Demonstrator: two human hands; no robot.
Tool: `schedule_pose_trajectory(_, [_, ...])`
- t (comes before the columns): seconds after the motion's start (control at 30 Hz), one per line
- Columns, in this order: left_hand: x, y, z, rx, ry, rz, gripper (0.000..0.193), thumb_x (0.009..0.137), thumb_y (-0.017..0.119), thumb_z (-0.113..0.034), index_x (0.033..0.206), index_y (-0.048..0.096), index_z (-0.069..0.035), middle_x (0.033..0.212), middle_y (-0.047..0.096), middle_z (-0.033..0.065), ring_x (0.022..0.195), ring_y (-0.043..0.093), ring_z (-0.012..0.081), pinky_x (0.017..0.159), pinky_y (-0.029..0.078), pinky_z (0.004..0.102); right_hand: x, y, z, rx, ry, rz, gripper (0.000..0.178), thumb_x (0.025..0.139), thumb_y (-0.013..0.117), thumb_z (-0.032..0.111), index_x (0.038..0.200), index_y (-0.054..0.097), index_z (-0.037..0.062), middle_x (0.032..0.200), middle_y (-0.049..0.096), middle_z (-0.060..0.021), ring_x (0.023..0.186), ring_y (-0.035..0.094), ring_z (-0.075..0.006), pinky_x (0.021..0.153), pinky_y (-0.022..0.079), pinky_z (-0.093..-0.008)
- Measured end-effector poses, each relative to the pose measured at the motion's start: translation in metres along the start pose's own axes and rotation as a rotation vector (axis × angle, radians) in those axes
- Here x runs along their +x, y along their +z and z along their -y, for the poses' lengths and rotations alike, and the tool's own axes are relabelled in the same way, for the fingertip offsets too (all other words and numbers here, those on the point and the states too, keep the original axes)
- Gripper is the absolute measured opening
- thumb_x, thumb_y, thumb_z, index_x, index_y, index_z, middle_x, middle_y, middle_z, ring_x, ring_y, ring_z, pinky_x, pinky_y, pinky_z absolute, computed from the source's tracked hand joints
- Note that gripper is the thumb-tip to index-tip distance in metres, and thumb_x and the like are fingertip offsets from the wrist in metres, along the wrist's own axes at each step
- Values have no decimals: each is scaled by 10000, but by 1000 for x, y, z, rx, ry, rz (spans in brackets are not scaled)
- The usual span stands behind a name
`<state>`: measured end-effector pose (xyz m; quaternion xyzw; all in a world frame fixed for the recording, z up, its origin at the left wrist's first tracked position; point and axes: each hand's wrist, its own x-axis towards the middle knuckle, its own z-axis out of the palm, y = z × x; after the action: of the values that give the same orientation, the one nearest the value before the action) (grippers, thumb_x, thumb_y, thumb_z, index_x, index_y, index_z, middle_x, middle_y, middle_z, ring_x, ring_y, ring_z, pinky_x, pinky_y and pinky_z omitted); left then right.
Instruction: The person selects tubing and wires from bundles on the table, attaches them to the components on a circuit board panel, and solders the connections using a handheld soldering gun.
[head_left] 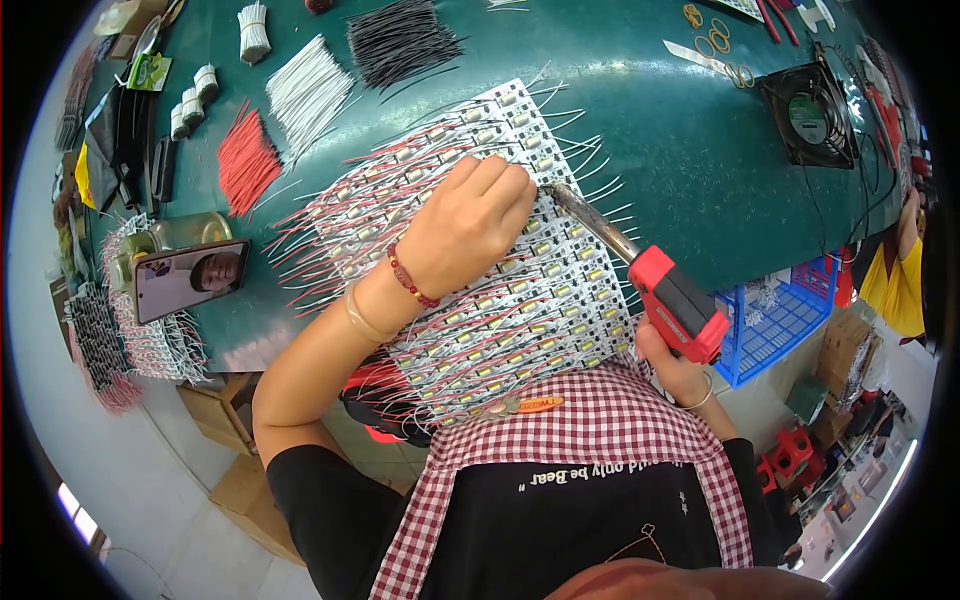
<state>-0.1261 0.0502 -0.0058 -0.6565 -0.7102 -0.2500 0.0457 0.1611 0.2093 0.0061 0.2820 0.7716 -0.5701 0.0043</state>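
Note:
A white circuit board panel [590, 340] lies before me, covered in rows of small boards with red and white wires sticking out at its edges. My left hand [470, 215] rests over its upper middle, fingers curled and pressed together; what they pinch is hidden. My right hand [672, 362], beside the panel's right edge, is wrapped round the handle of a red and black soldering gun [672, 305]. Its metal tip points up and left, reaching the panel just right of my left fingers. Whether the tip touches a joint cannot be made out.
Red wires [247, 160], white wires [308, 95] and black wires [400, 42] lie in piles on the green table [690, 150]. A phone [192, 280] leans at left. A black fan [808, 115] stands at right, above a blue basket [775, 325]. Tweezers [695, 56] lie beyond.

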Motion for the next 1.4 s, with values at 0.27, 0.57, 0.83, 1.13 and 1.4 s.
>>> schedule_pose_trajectory(0.27, [0, 0, 1, 20, 18, 13, 294, 746, 625, -33, 1030, 654, 36, 839, 480, 80, 797, 525, 220, 703, 437, 331, 6, -3, 21, 33, -169, 57, 119, 951, 580, 54, 1045, 581, -18, 725, 572, -30, 626, 530, -97, 572, 438, -260])
schedule_pose_trajectory(0.57, [2, -4, 2, 50, 36, 36, 292, 739, 627, -47, 1020, 651, 29, 842, 486, 79, 792, 525, 218, 706, 439, 333, -4, -2, 15, 114, -99, 4, 386, 955, 588, 73, 1309, 485, -38, 784, 589, -57, 633, 534, -112, 576, 435, -263])
schedule_pose_trajectory(0.83, [-6, -1, -19, -45, -15, -30, 303, 758, 647, -27, 1054, 658, 37, 842, 494, 82, 769, 526, 229, 694, 442, 344, -17, -9, 11, 395, 105, -10, 92, 898, 650, 40, 986, 634, 18, 813, 608, -16, 733, 570, -100, 650, 465, -275])
schedule_pose_trajectory(1.13, [-6, 1, -19, -9, -4, 17, 220, 768, 586, -70, 959, 622, 33, 852, 499, 73, 814, 531, 203, 739, 444, 312, -18, -5, 9, 265, 89, 1, 147, 882, 667, 37, 1025, 643, 20, 873, 630, -29, 794, 592, -132, 684, 476, -299])
schedule_pose_trajectory(1.4, [-5, 2, -20, -11, 5, 6, 242, 758, 598, -66, 969, 630, 47, 850, 501, 74, 818, 535, 202, 738, 448, 310, -20, -7, -3, 99, 26, 40, 195, 842, 710, 57, 1030, 678, 17, 819, 660, -43, 700, 622, -146, 634, 488, -299])
